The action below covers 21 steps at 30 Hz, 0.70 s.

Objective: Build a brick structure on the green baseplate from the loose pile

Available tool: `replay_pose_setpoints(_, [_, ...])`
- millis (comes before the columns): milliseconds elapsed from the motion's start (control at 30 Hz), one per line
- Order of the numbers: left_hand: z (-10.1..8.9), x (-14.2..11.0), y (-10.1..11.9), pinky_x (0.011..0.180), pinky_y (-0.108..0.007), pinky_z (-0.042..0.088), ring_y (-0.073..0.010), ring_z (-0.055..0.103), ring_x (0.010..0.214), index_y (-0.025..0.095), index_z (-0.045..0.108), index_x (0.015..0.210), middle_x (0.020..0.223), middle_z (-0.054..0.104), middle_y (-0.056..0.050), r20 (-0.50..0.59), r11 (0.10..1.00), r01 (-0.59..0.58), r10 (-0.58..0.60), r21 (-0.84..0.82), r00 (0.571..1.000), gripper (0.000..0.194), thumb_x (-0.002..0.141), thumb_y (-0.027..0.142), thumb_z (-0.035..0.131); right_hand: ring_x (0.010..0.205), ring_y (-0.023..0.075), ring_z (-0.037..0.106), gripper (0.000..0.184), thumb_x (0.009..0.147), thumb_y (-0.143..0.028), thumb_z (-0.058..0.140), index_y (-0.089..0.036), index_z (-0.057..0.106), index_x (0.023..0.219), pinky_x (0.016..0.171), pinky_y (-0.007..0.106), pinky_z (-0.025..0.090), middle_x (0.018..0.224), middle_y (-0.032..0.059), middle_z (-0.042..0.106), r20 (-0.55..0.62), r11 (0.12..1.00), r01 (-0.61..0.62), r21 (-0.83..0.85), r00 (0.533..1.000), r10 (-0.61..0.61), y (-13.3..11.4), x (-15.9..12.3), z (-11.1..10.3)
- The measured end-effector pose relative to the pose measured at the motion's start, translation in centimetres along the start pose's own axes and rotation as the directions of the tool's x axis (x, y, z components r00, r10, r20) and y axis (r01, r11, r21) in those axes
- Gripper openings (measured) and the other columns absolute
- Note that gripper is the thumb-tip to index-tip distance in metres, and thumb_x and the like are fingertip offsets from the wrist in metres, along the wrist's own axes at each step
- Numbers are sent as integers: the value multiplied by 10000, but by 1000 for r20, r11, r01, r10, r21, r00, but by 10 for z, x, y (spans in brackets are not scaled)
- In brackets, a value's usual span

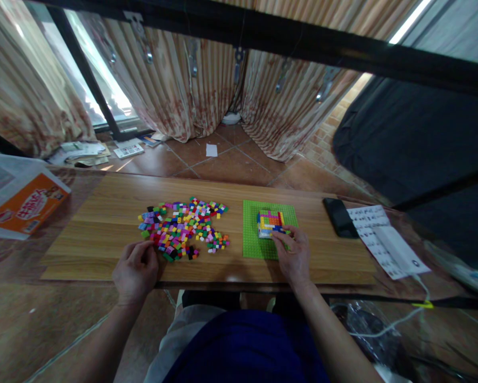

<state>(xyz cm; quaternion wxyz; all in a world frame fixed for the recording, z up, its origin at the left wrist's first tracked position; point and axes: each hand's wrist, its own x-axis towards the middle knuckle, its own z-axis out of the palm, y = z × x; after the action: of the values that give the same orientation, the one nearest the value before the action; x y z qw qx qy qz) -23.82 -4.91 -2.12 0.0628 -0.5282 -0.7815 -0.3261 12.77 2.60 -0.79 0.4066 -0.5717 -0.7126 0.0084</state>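
A loose pile of small toy bricks in many colours spreads over the left half of the board. At its lower left edge rests my left hand, fingers curled closed; anything in them is hidden. On a green baseplate to the right stands a low block of built bricks, with yellow, orange, red, pink, blue and white parts. My right hand is at the near right corner of this block, thumb and forefinger pinched around a small blue toy brick. Whether that brick is attached to the block, I cannot tell.
A black phone lies right of the baseplate, beside a printed sheet with a white device and cable on it. A clear plastic box with an orange label stands far left. A dark bar crosses above.
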Motion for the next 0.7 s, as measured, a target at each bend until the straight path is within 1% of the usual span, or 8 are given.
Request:
replay_pose_setpoints(133, [-2, 0, 2, 711, -307, 493, -211, 646, 863, 200, 690, 945, 983, 679, -78, -3, 1000, -1, 1, 0, 1000, 218, 869, 304, 515, 909, 210, 549, 175, 891, -293, 589, -247, 753, 856, 781, 378, 496, 1044, 80, 624, -20, 1000, 16, 5, 1000, -16, 1, 0, 0])
replay_pose_setpoints(233, [-3, 0, 5, 710, -304, 488, -209, 646, 866, 205, 692, 945, 981, 679, -74, -9, 1000, 7, -7, -3, 1000, 211, 866, 296, 519, 916, 211, 558, 169, 890, -268, 587, -252, 753, 862, 789, 379, 495, 1027, 76, 638, -14, 999, 36, -28, 999, -36, 3, 0, 0])
replay_pose_setpoints(367, [-4, 1, 6, 711, -303, 483, -209, 647, 866, 205, 694, 946, 979, 681, -74, -7, 1000, 16, -16, -2, 1000, 215, 872, 304, 518, 921, 208, 567, 184, 900, -215, 568, -256, 748, 907, 809, 380, 484, 1032, 76, 657, 5, 987, 114, -116, 993, -114, 5, -3, 0])
replay_pose_setpoints(467, [-2, 1, 4, 718, -302, 482, -210, 647, 874, 203, 696, 954, 985, 683, -76, -6, 1000, 22, -22, 6, 1000, 224, 872, 307, 516, 901, 200, 577, 191, 904, -197, 563, -249, 746, 923, 815, 378, 482, 1049, 81, 665, -2, 976, 160, -150, 987, -162, 5, -4, 1])
replay_pose_setpoints(700, [1, 0, 0, 732, -294, 485, -199, 640, 864, 208, 693, 956, 978, 678, -71, 4, 1000, 20, -20, 0, 1000, 211, 855, 298, 531, 1007, 212, 606, 207, 904, -174, 551, -241, 744, 931, 871, 403, 484, 1052, 86, 685, 35, 979, 174, -102, 985, -172, 7, -4, 3])
